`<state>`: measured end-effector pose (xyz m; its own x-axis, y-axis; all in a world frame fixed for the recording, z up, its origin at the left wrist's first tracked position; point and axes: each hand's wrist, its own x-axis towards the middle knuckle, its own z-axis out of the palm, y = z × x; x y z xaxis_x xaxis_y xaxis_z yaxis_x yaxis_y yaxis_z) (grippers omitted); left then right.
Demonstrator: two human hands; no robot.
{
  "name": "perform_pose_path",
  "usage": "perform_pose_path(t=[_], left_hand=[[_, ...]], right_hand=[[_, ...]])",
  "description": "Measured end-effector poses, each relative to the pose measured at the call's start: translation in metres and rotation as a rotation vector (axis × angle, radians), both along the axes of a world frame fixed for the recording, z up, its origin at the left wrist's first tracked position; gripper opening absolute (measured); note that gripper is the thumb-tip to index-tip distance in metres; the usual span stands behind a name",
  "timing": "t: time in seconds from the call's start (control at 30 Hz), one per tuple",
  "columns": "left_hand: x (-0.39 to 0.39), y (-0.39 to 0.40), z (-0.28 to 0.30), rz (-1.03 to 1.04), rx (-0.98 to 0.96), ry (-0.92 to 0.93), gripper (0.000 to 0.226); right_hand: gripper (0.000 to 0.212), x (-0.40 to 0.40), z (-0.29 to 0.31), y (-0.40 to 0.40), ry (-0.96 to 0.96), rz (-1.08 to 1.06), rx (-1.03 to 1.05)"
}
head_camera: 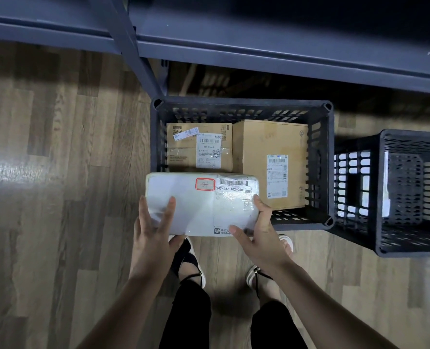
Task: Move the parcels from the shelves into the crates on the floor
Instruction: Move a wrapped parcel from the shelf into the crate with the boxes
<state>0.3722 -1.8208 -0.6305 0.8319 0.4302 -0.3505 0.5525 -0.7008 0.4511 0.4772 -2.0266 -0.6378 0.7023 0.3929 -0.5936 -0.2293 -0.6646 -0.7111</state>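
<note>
I hold a white plastic-wrapped parcel [201, 202] with a red-framed sticker and a barcode label, above the near left corner of a black slotted crate [241, 107]. My left hand [153, 233] grips its near left end, fingers spread on top. My right hand [259, 238] grips its near right end. Inside the crate lie two cardboard boxes: a smaller one [183, 152] at the far left and a taller one [256, 147] on the right, both with shipping labels.
A second black crate [410, 139] stands to the right, touching the first, with something white showing through its slots. Dark metal shelving [259, 46] with a slanted post [133, 54] runs across the top. Wood-look floor [58, 172] spreads left and near. My feet stand just below the parcel.
</note>
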Motion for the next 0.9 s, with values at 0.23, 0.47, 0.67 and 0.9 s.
perform_pose_path(t=[0.23,0.47,0.67,0.9], left_hand=[[0.003,-0.007,0.002,0.031,0.011,0.014,0.096],[0.005,-0.005,0.002,0.052,-0.007,0.032,0.091],[0.010,-0.005,0.009,0.067,0.013,-0.010,0.091],[0.054,-0.005,0.029,0.212,0.027,-0.129,0.083]], right_hand=[[0.084,0.002,-0.006,-0.004,-0.002,0.000,0.022],[0.083,0.007,-0.007,-0.004,0.060,0.008,0.072],[0.073,0.024,0.022,0.002,-0.023,0.038,0.036],[0.069,0.084,0.039,0.022,-0.037,0.070,0.148]])
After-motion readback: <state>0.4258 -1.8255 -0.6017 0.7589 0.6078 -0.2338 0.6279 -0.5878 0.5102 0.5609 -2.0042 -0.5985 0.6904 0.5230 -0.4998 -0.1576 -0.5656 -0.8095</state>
